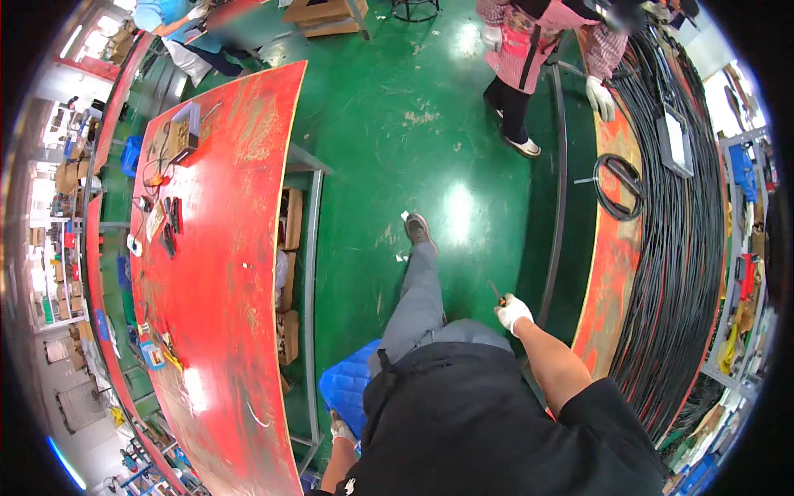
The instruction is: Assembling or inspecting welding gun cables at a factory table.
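Black clothing of the person filled the lower middle of the view, with a grey trouser leg (420,289) stepping forward over the green floor (389,140). Right hand (514,312), in a white glove, was closed around a small dark tool (495,291) whose tip pointed up and away, held beside the right bench (610,264). Left hand (341,430), also gloved, hung low next to a blue quilted cushion (346,382); whether its fingers were closed could not be told.

Good practice, as a judgement: keep the tool's tip turned away from the body and the other person while walking, and watch the bench frame at the right.

Black cables (682,248) lay in a thick band along the right bench, with a coiled loop (619,187) and a flat grey tray (675,142) on top. Brown cartons (289,219) sat on the shelf under the long red table (223,273), and small blue and yellow items (155,354) lay near its left edge. Another person in a pink apron (536,41) stood at the far end.
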Available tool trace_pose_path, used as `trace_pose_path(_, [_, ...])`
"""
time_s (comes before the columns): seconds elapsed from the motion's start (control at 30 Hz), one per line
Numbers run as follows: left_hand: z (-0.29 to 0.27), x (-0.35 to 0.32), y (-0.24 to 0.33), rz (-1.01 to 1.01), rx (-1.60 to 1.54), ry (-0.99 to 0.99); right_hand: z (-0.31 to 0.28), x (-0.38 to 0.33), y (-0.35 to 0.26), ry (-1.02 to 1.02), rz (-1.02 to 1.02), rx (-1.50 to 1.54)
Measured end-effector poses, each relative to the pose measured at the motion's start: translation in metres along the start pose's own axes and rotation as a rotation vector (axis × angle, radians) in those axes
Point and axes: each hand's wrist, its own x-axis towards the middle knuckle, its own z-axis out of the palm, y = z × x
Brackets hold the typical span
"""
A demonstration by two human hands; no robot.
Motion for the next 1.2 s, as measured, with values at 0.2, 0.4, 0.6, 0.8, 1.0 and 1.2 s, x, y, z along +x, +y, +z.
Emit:
trace_pose_path(0.2, [0.059, 0.027, 0.07, -0.231, 0.02, -0.19, -0.053, 0.045, -0.069, -0.067, -0.009, -0.022])
trace_pose_path(0.4, [0.101, 0.021, 0.159, -0.199, 0.391, -0.301, -0.147, 0.085, -0.166, -0.076, -0.079, -0.066])
trace_pose_path(0.6, [0.123, -0.035, 0.301, -0.264, 0.351, -0.233, -0.205, 0.145, -0.213, 0.072, -0.136, 0.247])
trace_pose_path(0.8, [0.139, 0.05, 0.209, -0.122, 0.612, -0.222, -0.246, 0.188, -0.261, 0.083, -0.116, 0.369])
trace_pose_path(1.0, [0.149, 0.069, 0.284, 0.087, 0.96, -0.137, -0.289, 0.269, -0.271, 0.158, -0.004, 0.361])
trace_pose_path(1.2, [0.204, -0.05, 0.387, -0.301, 0.377, -0.086, -0.355, 0.269, -0.291, -0.068, -0.129, -0.091])
